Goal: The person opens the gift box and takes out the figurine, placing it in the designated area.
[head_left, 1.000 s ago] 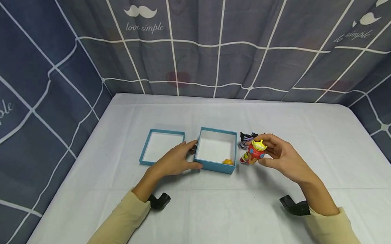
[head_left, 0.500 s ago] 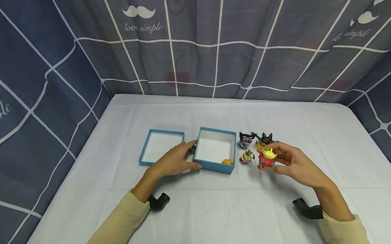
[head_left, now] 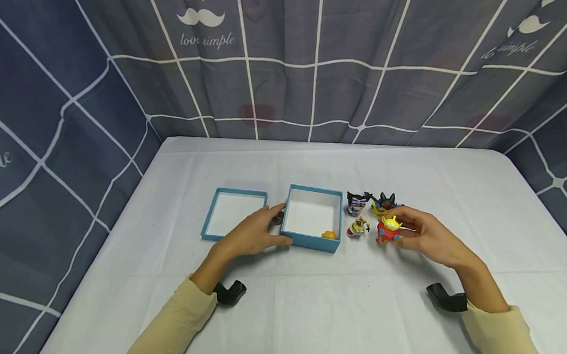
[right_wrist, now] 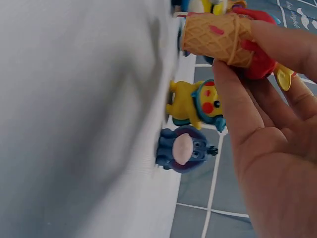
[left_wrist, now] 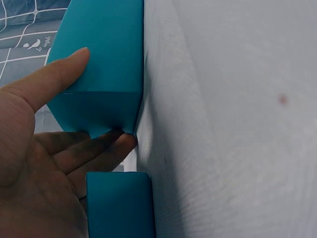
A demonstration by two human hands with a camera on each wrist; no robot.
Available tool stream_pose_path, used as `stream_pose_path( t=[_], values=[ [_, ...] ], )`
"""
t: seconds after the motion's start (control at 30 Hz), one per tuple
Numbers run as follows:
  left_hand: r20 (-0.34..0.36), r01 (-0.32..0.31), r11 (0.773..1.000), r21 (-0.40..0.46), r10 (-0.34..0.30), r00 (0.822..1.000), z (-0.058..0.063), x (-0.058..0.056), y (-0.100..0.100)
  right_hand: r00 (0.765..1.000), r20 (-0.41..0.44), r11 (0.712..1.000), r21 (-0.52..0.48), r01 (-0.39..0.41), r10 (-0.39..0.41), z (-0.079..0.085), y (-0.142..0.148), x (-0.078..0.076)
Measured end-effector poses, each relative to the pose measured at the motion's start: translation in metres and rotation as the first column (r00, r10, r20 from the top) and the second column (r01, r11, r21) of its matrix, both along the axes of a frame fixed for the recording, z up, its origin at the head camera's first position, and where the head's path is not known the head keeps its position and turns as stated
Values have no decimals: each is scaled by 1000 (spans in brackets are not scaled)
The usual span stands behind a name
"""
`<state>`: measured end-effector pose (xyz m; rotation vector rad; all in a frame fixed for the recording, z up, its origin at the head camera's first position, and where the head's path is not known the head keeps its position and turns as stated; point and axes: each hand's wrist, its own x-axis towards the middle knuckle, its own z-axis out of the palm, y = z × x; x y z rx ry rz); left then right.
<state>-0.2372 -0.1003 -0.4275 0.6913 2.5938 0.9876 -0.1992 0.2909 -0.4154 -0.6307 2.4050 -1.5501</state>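
Note:
My right hand (head_left: 426,237) pinches a toy figurine (head_left: 388,229) with a yellow head, a red body and a waffle-cone base. In the right wrist view the cone (right_wrist: 218,39) points at the cloth, close to it; whether it touches I cannot tell. My left hand (head_left: 256,232) holds the near left corner of an open blue box (head_left: 311,242), thumb on the front and fingers at the left side. A small yellow object (head_left: 329,234) lies inside. Between box and right hand stand a black-eared figurine (head_left: 357,202), a small yellow-and-red one (head_left: 358,227) and another dark-eared one (head_left: 384,203).
A blue-rimmed lid (head_left: 232,214) lies left of the box, its white inside up. Beyond the right hand, the right wrist view shows a yellow figurine with a teal hood (right_wrist: 185,101) and a blue donkey figurine (right_wrist: 182,149). A grey curtain (head_left: 289,90) hangs behind the table.
My right hand has moved right and slightly down with the cone figurine, uncovering the standing figurines; in the last half second it barely shifted. The left hand and box have stayed put.

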Motion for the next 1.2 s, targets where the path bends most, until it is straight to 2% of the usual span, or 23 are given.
stream_pose_path(
  t=[0.33, 0.67, 0.83, 1.03, 1.2],
  values=[
    [8, -6, 1000, 3, 6, 1000, -1, 1, 0, 996, -83, 989, 137, 53, -42, -12, -2, -6],
    [3, 0, 1000, 4, 0, 1000, -2, 0, 0, 990, -129, 989, 133, 70, -53, -16, -3, -9],
    [2, 4, 1000, 2, -4, 1000, -3, 0, 0, 993, -108, 990, 130, 62, -48, -16, -4, -10],
    [-7, 13, 1000, 5, -13, 1000, -3, -1, 0, 998, -2, 995, 81, 65, -65, -15, -8, -9],
    [-2, 6, 1000, 9, -6, 1000, -3, 0, 0, 997, -4, 995, 56, 80, -80, -15, -10, -8]
  ],
)
